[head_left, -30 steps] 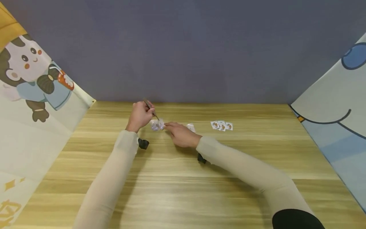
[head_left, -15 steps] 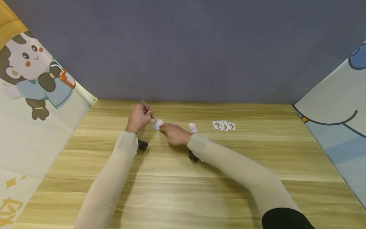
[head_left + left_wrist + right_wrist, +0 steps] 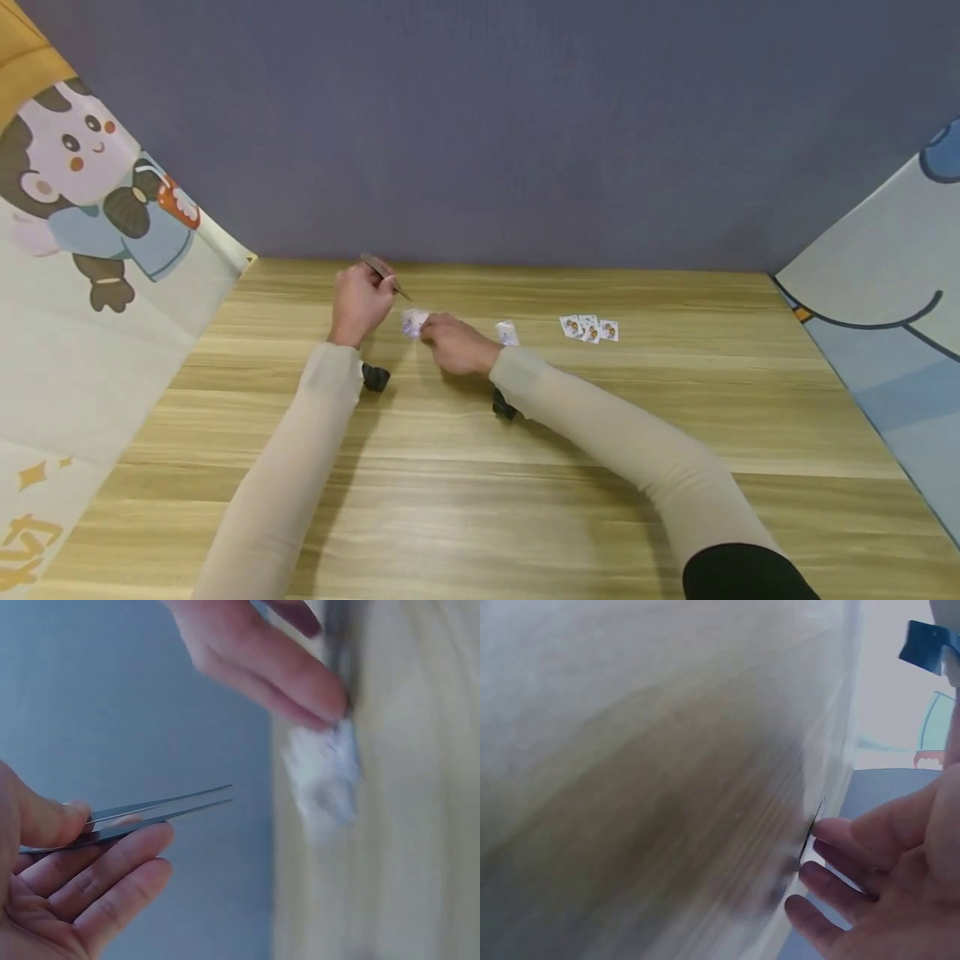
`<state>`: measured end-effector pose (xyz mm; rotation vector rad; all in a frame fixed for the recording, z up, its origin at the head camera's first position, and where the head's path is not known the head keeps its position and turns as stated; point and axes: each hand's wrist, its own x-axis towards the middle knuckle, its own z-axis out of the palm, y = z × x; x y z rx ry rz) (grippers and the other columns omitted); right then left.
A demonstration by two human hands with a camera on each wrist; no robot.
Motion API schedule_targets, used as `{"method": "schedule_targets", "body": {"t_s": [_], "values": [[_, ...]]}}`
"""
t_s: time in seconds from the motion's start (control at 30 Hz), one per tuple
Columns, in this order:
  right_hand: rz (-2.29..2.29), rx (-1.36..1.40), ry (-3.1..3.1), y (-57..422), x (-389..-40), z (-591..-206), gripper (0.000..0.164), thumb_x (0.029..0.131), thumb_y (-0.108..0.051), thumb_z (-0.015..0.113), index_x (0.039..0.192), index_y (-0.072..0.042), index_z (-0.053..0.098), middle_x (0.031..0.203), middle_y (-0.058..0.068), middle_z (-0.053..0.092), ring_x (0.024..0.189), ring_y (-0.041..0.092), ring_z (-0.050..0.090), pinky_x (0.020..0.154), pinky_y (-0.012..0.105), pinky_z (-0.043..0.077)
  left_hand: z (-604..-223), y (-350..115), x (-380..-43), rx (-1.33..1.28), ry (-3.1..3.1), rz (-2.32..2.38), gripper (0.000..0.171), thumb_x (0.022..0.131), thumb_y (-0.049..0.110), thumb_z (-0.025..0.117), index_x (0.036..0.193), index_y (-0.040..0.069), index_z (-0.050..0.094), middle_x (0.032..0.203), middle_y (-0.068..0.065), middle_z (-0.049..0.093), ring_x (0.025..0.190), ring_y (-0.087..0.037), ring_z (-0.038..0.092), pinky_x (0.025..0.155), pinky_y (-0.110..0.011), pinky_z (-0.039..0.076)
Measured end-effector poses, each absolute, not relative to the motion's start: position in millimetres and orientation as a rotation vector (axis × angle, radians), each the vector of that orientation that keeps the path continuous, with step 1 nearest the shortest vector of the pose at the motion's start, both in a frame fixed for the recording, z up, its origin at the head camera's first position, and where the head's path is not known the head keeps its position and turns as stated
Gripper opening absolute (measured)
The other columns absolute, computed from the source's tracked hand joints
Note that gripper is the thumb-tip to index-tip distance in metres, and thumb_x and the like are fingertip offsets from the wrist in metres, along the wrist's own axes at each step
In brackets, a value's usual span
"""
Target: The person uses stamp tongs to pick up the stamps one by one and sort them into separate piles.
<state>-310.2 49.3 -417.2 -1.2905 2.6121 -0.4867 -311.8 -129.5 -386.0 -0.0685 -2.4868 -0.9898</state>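
Observation:
My left hand holds a pair of metal tweezers, pinched between thumb and fingers. The two tips stand slightly apart with nothing between them, clear of the bag. A small clear plastic bag with a whitish, purple-tinted print lies to the right of the tweezers. My right hand pinches the bag's right edge between thumb and fingers. In the right wrist view the bag shows only as a thin edge at the fingertips. The bag looks blurred in the left wrist view, so its contents are hard to tell.
Another small clear bag lies right of my right hand. Several small white printed cards overlap farther right. The wood-grain table meets a grey wall at the back, with cartoon-printed panels at the sides.
The tweezers have come off the bag, as my left hand shifted slightly left and up. My right hand moved left during the first half second and stays at the bag's edge.

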Motion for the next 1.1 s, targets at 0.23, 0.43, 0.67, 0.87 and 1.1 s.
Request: {"method": "schedule_targets", "body": {"t_s": [0.23, 0.43, 0.67, 0.87, 1.1], "values": [[-0.604, -1.331, 2.654, 83, -312, -406, 0.032, 0.096, 0.001, 0.042, 0.123, 0.004, 0.059, 0.13, 0.012, 0.051, 0.122, 0.024, 0.046, 0.105, 0.031, 0.033, -373, -103, -307, -0.232, -2.474, -1.01, 0.014, 0.094, 0.012, 0.058, 0.091, 0.002, 0.068, 0.079, -0.006, 0.068, 0.067, -0.018, 0.063, 0.061, -0.034, 0.051], [-0.625, -1.238, 2.702, 133, -313, -407, 0.031, 0.095, 0.0, 0.042, 0.118, 0.005, 0.062, 0.125, 0.013, 0.054, 0.118, 0.027, 0.05, 0.102, 0.036, 0.038, -379, -77, -305, -0.349, -2.553, -1.075, 0.01, 0.093, 0.01, 0.059, 0.094, 0.005, 0.067, 0.08, -0.005, 0.068, 0.068, -0.016, 0.062, 0.062, -0.033, 0.051], [-0.673, -1.164, 2.704, 170, -308, -417, 0.028, 0.094, 0.0, 0.045, 0.113, 0.003, 0.066, 0.11, 0.011, 0.06, 0.106, 0.026, 0.056, 0.095, 0.038, 0.043, -395, -51, -310, -0.429, -2.634, -1.1, 0.008, 0.091, 0.009, 0.062, 0.093, 0.004, 0.067, 0.082, -0.005, 0.068, 0.071, -0.016, 0.063, 0.063, -0.03, 0.051], [-0.587, -1.191, 2.692, 175, -299, -429, 0.025, 0.095, -0.001, 0.049, 0.113, 0.002, 0.066, 0.114, 0.013, 0.059, 0.11, 0.027, 0.054, 0.099, 0.038, 0.04, -406, -33, -319, -0.402, -2.687, -1.086, 0.007, 0.091, 0.011, 0.062, 0.095, 0.007, 0.067, 0.084, -0.005, 0.068, 0.075, -0.016, 0.062, 0.068, -0.029, 0.05], [-0.573, -1.225, 2.746, 176, -293, -433, 0.027, 0.097, -0.002, 0.047, 0.118, 0.004, 0.063, 0.12, 0.015, 0.057, 0.116, 0.029, 0.05, 0.102, 0.038, 0.037, -415, -20, -328, -0.375, -2.686, -1.061, 0.009, 0.092, 0.013, 0.061, 0.094, 0.008, 0.069, 0.085, -0.003, 0.068, 0.075, -0.016, 0.062, 0.069, -0.029, 0.05]]}}
